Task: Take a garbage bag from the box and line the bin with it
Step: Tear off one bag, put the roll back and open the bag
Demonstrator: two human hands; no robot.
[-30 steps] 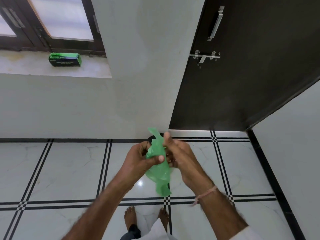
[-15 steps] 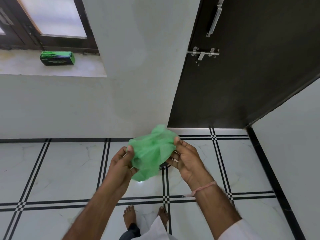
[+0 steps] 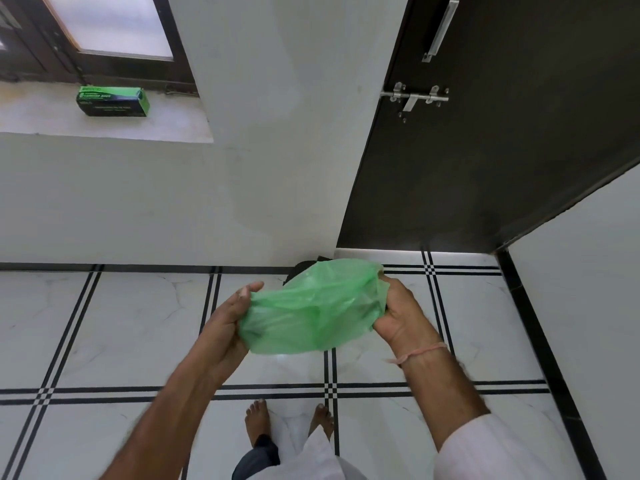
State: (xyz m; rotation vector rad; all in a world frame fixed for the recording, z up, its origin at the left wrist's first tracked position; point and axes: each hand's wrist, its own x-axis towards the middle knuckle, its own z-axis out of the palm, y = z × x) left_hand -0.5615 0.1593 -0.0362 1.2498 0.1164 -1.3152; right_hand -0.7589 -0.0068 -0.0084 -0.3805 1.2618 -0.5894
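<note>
In the lower middle of the frame a thin green garbage bag (image 3: pixel 311 306) is stretched sideways between two hands, held in the air above the floor (image 3: pixel 104 323). The left hand (image 3: pixel 228 327) grips the bag's left end: its thumb lies along the top edge of the film and the other fingers are tucked behind the plastic, out of sight. The right hand (image 3: pixel 398 313) is curled round the bag's right end, with the plastic bunched in its grasp; a pink thread (image 3: pixel 420 351) circles that wrist and a white sleeve (image 3: pixel 485 448) shows at the lower right. The bag is crumpled and partly spread, translucent enough to show folds inside.

Just behind the bag's upper edge a dark shape (image 3: pixel 300 270) sits on the floor at the foot of the wall, mostly hidden; what it is cannot be told.

In the upper left a green and black box (image 3: pixel 113 101) lies on a pale window sill (image 3: pixel 104 128), well apart from the hands, under a dark-framed window (image 3: pixel 114 26). A dark door (image 3: pixel 519 133) fills the upper right, with a metal latch (image 3: pixel 414 97) and a handle (image 3: pixel 440 29). Bare feet (image 3: pixel 258 424) stand on the white tiles with black lines at the bottom centre
</note>
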